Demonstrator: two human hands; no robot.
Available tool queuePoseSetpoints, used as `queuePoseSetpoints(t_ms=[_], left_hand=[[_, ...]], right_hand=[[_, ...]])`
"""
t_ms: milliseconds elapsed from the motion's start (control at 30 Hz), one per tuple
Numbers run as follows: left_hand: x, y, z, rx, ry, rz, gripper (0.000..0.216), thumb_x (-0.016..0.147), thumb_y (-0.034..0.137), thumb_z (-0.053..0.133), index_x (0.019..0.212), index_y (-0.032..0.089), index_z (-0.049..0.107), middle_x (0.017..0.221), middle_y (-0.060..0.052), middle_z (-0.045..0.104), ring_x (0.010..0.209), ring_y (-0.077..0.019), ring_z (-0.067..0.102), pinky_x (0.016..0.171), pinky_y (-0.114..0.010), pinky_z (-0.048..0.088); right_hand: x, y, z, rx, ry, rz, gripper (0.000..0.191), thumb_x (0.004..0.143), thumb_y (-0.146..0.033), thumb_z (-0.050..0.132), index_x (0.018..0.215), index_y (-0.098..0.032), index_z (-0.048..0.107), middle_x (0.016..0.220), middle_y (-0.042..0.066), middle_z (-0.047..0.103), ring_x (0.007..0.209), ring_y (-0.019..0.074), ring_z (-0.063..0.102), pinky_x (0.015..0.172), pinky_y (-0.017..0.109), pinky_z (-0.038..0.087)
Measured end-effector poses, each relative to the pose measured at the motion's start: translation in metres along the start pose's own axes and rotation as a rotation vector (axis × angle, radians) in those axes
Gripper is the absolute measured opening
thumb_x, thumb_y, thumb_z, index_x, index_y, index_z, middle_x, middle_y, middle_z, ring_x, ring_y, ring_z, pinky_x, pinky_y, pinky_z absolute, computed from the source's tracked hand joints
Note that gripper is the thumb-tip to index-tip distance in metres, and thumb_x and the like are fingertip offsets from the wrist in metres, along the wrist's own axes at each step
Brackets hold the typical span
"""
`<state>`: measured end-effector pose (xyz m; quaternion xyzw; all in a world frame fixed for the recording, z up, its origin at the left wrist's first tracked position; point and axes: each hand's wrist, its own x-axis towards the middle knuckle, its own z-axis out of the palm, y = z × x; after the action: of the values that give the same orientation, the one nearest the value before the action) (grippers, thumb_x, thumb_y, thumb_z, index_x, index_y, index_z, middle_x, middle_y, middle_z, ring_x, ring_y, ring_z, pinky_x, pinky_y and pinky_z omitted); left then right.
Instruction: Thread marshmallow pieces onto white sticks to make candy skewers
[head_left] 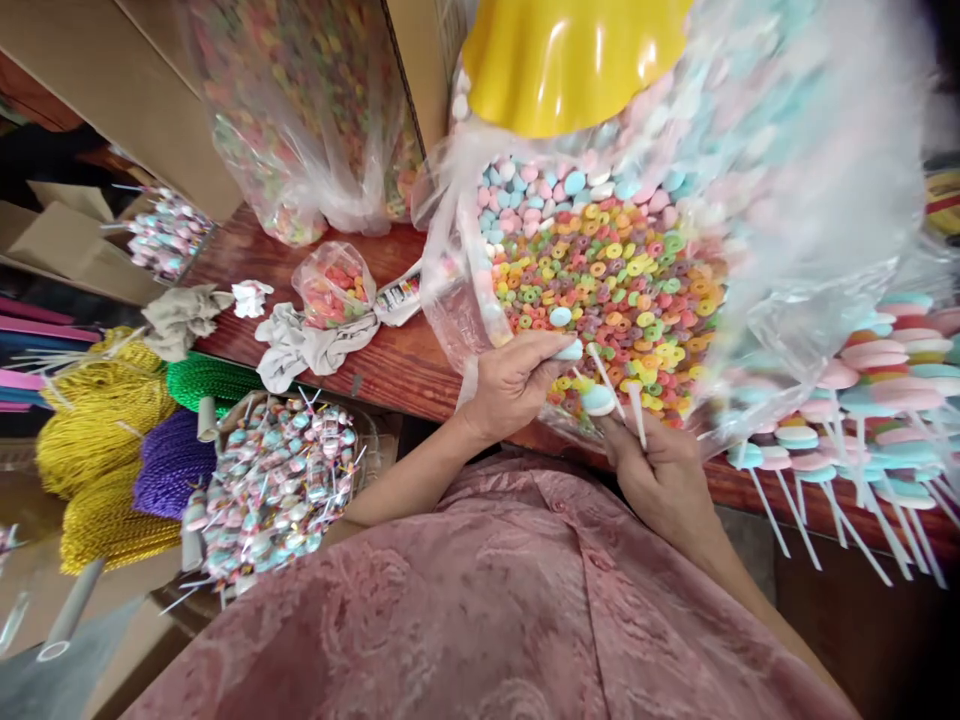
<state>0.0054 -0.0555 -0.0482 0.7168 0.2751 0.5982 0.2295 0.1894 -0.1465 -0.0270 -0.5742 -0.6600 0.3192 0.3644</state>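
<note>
Pinched between the thumb and fingers of the left hand (510,388) is a small blue-and-white candy (570,350), held over the near edge of the heap of candy rings (607,285). Just right of it, at the same edge of the heap, the right hand (660,462) has its fingers closed around white sticks (637,412); a blue-and-white disc (598,401) sits beside its fingertips, though whether it is fixed to a stick I cannot tell. Nearer than the heap is the person's pink patterned garment (525,600).

Right of the heap, candies on sticks (817,462) are stacked with their sticks jutting over the edge of the reddish table (405,378). To the heap's left and nearer lies a mass of wrapped sweets (277,480), with purple cord (174,465) and yellow cord (105,430) farther left. Also left of the heap, a small bag of gummies (335,288) rests beside a crumpled cloth (322,345).

Directly beyond the heap are pastel candies (529,195), then a glossy yellow object (574,65); beyond it to the left stands a large clear bag (307,110) of coloured sweets.
</note>
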Motion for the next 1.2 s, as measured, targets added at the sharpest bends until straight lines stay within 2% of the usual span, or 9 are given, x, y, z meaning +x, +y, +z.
queuePoseSetpoints(t_ms=[200,467,533,633,733,833,933,1033,1200], left_hand=[[0.006,-0.009,0.004,0.048,0.053,0.083,0.023,0.097,0.019,0.059,0.117,0.023,0.069,0.107,-0.004,0.075,0.104,-0.0151,0.071,0.094,-0.035,0.058],[0.015,-0.002,0.000,0.002,0.022,0.083,0.022,0.095,0.018,0.061,0.115,0.025,0.069,0.106,-0.003,0.074,0.103,-0.0152,0.071,0.094,-0.035,0.058],[0.015,-0.001,-0.002,-0.044,0.014,0.027,0.023,0.093,0.019,0.065,0.115,0.024,0.069,0.108,-0.003,0.074,0.104,-0.0152,0.071,0.094,-0.033,0.058],[0.014,-0.003,-0.004,-0.124,0.025,-0.183,0.032,0.092,0.026,0.068,0.124,0.023,0.065,0.110,-0.005,0.073,0.100,-0.0151,0.071,0.089,-0.030,0.059],[0.016,-0.006,-0.007,-0.083,-0.053,-0.292,0.033,0.092,0.032,0.068,0.122,0.020,0.067,0.114,-0.009,0.073,0.103,-0.0178,0.071,0.090,-0.032,0.059],[0.016,-0.006,-0.009,0.027,-0.143,-0.188,0.031,0.093,0.029,0.065,0.122,0.019,0.067,0.122,-0.012,0.072,0.114,-0.0219,0.069,0.100,-0.040,0.057],[0.012,-0.004,-0.007,0.114,-0.139,-0.091,0.032,0.094,0.025,0.062,0.125,0.019,0.065,0.124,-0.014,0.072,0.117,-0.0229,0.069,0.102,-0.042,0.057],[0.007,-0.004,0.000,0.145,-0.073,-0.136,0.029,0.095,0.024,0.060,0.124,0.020,0.066,0.117,-0.012,0.075,0.106,-0.0214,0.073,0.095,-0.038,0.062],[0.003,-0.002,0.012,0.146,-0.031,-0.169,0.026,0.096,0.027,0.058,0.119,0.021,0.068,0.109,-0.009,0.078,0.096,-0.0196,0.075,0.088,-0.034,0.063]], right_hand=[[0.005,-0.012,0.023,0.253,0.052,0.069,0.027,0.100,-0.031,0.053,0.075,-0.020,0.058,0.056,-0.005,0.043,0.048,0.0100,0.037,0.047,0.025,0.030],[0.014,-0.014,0.035,0.361,0.133,0.083,0.021,0.099,-0.031,0.054,0.084,-0.020,0.064,0.056,-0.006,0.038,0.048,0.0097,0.033,0.048,0.025,0.029],[0.017,-0.014,0.032,0.288,0.134,0.049,0.022,0.099,-0.031,0.054,0.083,-0.020,0.064,0.057,-0.005,0.040,0.050,0.0100,0.034,0.050,0.025,0.030],[0.021,-0.012,0.025,0.151,0.122,0.009,0.022,0.098,-0.030,0.053,0.083,-0.019,0.064,0.060,-0.004,0.044,0.053,0.0107,0.038,0.052,0.025,0.032],[0.024,-0.008,0.021,0.077,0.124,0.016,0.026,0.099,-0.032,0.051,0.079,-0.019,0.062,0.059,-0.004,0.045,0.053,0.0112,0.039,0.052,0.025,0.033],[0.024,-0.006,0.022,0.049,0.108,0.010,0.029,0.099,-0.033,0.049,0.078,-0.019,0.064,0.059,-0.003,0.046,0.052,0.0125,0.041,0.052,0.026,0.033],[0.023,-0.004,0.026,0.109,0.145,0.021,0.028,0.097,-0.037,0.051,0.086,-0.019,0.069,0.059,-0.002,0.050,0.053,0.0142,0.044,0.051,0.026,0.035],[0.021,-0.003,0.031,0.271,0.212,0.108,0.032,0.095,-0.044,0.055,0.086,-0.018,0.071,0.058,-0.002,0.048,0.051,0.0140,0.041,0.048,0.025,0.036],[0.015,0.002,0.039,0.491,0.209,0.198,0.036,0.093,-0.051,0.060,0.081,-0.018,0.068,0.058,-0.004,0.042,0.051,0.0116,0.034,0.047,0.024,0.032]])
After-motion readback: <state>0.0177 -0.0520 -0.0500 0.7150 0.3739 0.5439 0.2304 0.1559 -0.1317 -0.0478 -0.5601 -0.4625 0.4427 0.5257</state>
